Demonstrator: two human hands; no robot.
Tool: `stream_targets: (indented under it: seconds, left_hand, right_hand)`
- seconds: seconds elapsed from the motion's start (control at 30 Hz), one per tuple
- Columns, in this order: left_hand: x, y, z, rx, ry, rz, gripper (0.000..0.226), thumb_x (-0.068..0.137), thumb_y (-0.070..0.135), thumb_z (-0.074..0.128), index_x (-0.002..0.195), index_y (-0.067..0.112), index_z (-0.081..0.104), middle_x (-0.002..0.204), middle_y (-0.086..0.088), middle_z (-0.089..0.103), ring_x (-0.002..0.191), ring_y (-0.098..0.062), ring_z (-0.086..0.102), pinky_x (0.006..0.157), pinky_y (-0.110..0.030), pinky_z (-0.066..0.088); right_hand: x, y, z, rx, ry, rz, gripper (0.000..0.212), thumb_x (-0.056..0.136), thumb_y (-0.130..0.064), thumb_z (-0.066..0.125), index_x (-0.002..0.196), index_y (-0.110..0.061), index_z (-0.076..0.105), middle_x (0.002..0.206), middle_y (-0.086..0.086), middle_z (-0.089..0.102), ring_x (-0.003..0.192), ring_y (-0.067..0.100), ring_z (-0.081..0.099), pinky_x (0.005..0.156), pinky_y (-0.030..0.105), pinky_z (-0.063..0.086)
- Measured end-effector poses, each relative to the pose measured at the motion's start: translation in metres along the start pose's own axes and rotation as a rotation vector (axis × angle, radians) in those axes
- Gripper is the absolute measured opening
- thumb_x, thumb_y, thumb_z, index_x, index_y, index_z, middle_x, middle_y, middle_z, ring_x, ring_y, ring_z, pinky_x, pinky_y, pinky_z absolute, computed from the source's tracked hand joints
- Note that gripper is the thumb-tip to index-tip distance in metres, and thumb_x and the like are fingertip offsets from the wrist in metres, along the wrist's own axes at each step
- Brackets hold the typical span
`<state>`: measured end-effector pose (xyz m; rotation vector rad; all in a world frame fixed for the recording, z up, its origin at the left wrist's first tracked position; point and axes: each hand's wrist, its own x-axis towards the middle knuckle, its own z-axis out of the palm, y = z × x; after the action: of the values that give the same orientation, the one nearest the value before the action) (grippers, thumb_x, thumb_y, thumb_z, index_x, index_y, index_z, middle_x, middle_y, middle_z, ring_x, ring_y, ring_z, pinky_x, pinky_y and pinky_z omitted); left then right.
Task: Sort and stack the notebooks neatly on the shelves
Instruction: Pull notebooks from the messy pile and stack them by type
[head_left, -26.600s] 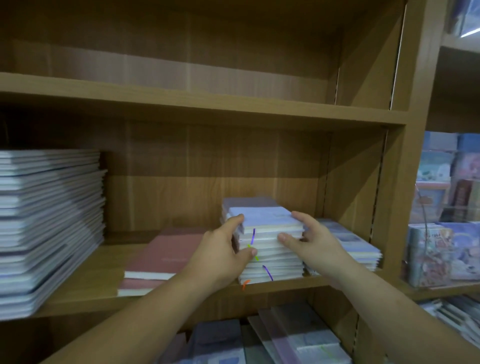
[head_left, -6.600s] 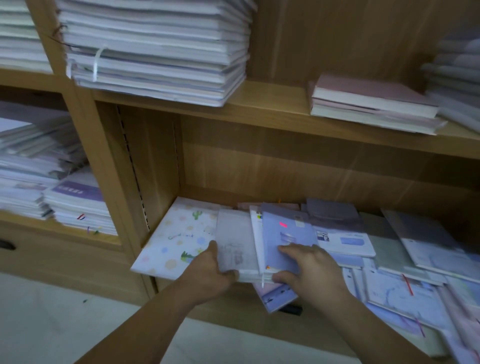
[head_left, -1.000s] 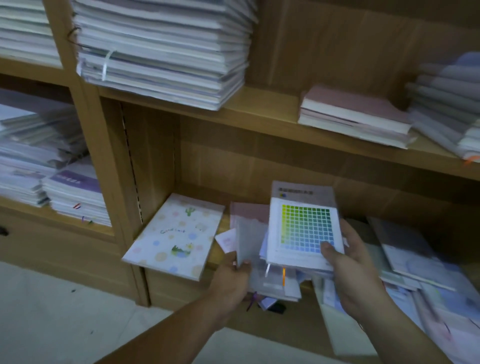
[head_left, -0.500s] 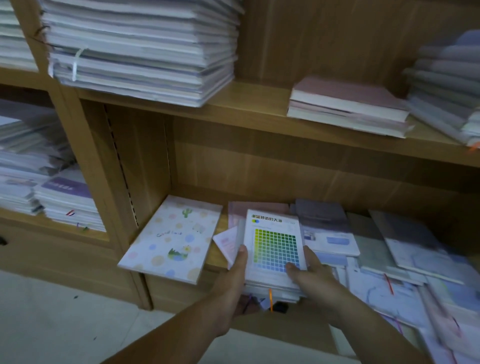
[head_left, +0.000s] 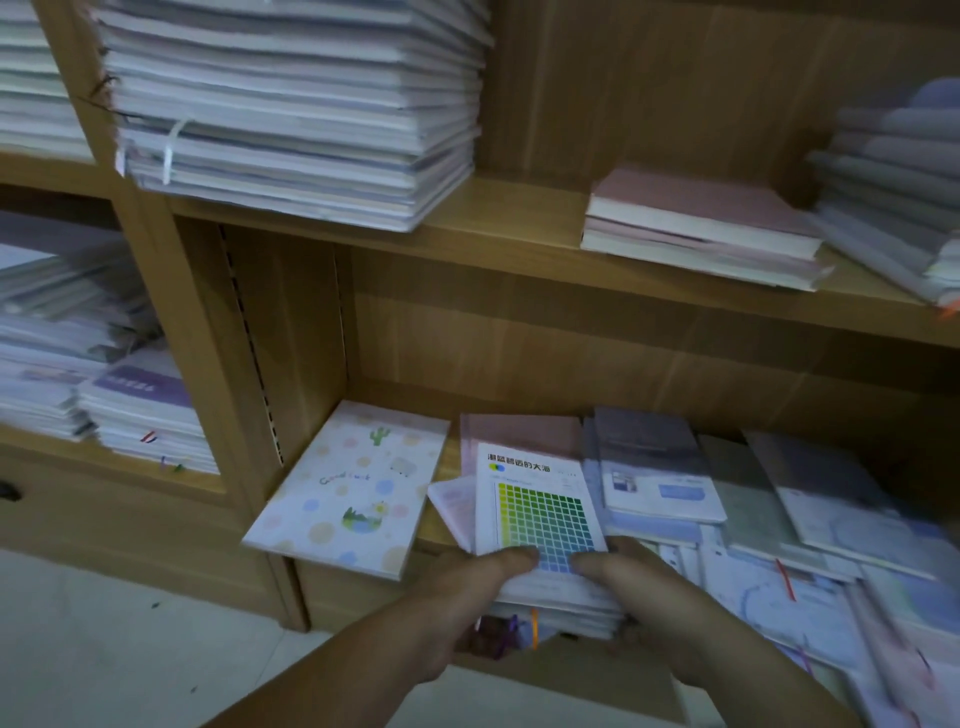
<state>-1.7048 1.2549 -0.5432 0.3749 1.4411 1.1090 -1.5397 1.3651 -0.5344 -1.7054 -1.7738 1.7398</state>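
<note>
A small pile of notebooks (head_left: 550, 597), topped by one with a green-to-blue colour grid on its cover (head_left: 540, 514), is held at the front edge of the lower shelf (head_left: 441, 467), partly overhanging it. The pile is clamped from both sides: the left hand (head_left: 467, 597) is wrapped round its left near corner with the thumb laid on the cover, and the right hand (head_left: 634, 582) is closed on the right near corner in the same way. The notebooks are judged to be light, thin and flexible, with smooth covers likely to slide over one another, so the pile is best gripped at its two sides and squared against the shelf before release. How many lie in the held pile cannot be counted. One pastel cactus-patterned notebook (head_left: 348, 493) lies just beside it on the left, apart; a loose, overlapping spread (head_left: 753, 509) lies to the right. On the upper shelf (head_left: 519, 228), two pink books (head_left: 701, 223) are stacked between two tall piles.
</note>
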Motion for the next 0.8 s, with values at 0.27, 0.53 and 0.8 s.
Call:
stream_targets:
  seconds: [0.27, 0.53, 0.8]
  left_hand:
    - [-0.016, 0.0, -0.019, 0.237, -0.129, 0.257, 0.046, 0.087, 0.038, 0.08, 0.128, 0.023, 0.066, 0.111, -0.001, 0.077, 0.094, -0.022, 0.075, 0.075, -0.035, 0.059]
    - [-0.035, 0.031, -0.036, 0.507, -0.095, 0.617, 0.067, 0.089, 0.031, 0.078, 0.144, 0.034, 0.039, 0.122, 0.029, 0.065, 0.115, 0.002, 0.064, 0.088, -0.017, 0.055]
    - [0.005, 0.035, -0.021, 0.552, 0.105, 0.788, 0.095, 0.086, 0.019, 0.08, 0.153, 0.046, 0.018, 0.131, 0.025, 0.06, 0.122, 0.003, 0.06, 0.096, -0.031, 0.058]
  right_hand:
    - [-0.008, 0.004, -0.008, 0.248, -0.204, -0.118, 0.068, 0.078, -0.044, 0.086, 0.136, -0.035, 0.05, 0.124, -0.004, 0.072, 0.111, 0.023, 0.071, 0.101, 0.048, 0.052]
    - [-0.028, -0.02, -0.015, 0.116, 0.059, -0.537, 0.079, 0.089, -0.011, 0.075, 0.143, -0.05, 0.033, 0.12, -0.022, 0.068, 0.113, 0.005, 0.066, 0.094, 0.038, 0.058]
    - [-0.024, -0.029, -0.007, -0.014, 0.245, -0.655, 0.087, 0.094, 0.0, 0.063, 0.14, -0.056, 0.014, 0.131, -0.015, 0.057, 0.122, 0.008, 0.057, 0.1, 0.041, 0.054]
